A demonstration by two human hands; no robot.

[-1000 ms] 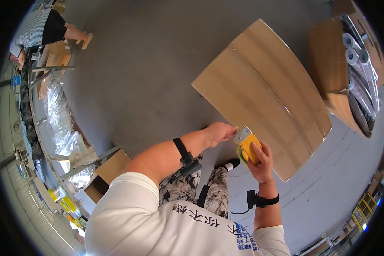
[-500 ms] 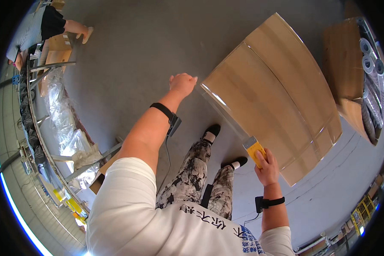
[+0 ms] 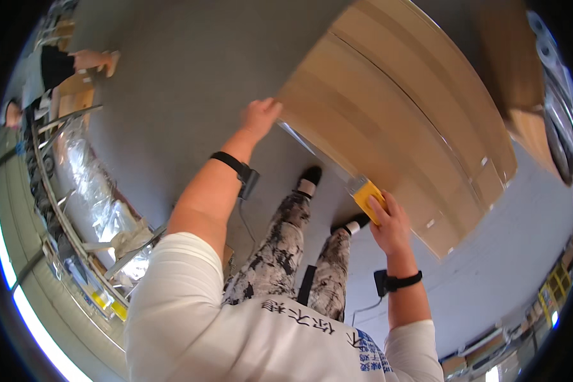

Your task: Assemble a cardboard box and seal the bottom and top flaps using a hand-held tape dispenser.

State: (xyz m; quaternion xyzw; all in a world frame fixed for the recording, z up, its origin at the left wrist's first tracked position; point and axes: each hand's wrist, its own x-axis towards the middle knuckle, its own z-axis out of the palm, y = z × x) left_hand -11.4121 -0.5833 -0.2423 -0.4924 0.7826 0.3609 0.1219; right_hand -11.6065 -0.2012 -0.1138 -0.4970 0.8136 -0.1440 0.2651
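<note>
A large flat-topped brown cardboard carton point(image 3: 388, 114) fills the upper right, with a lengthwise seam across its top. At its near left corner is my left hand point(image 3: 259, 120), fingers curled closed against the edge; what they pinch is hidden. A shiny clear strip of tape point(image 3: 299, 139) runs along the carton's near edge, between that hand and the tool in my right hand. My right hand point(image 3: 390, 223) grips a yellow tape dispenser point(image 3: 367, 198), whose grey metal end lies against the near edge.
Along the left, a long metal-framed bench point(image 3: 76, 235) holds crumpled clear plastic point(image 3: 95, 184). Another person point(image 3: 57, 67) is at the far left. To the right stand a brown box point(image 3: 528, 127) and rolls of clear film point(image 3: 557, 95). My feet are near the carton.
My left hand has come against the carton's corner. The dispenser in my right hand has shifted slightly up and left. The view has moved, so the carton fills more of it.
</note>
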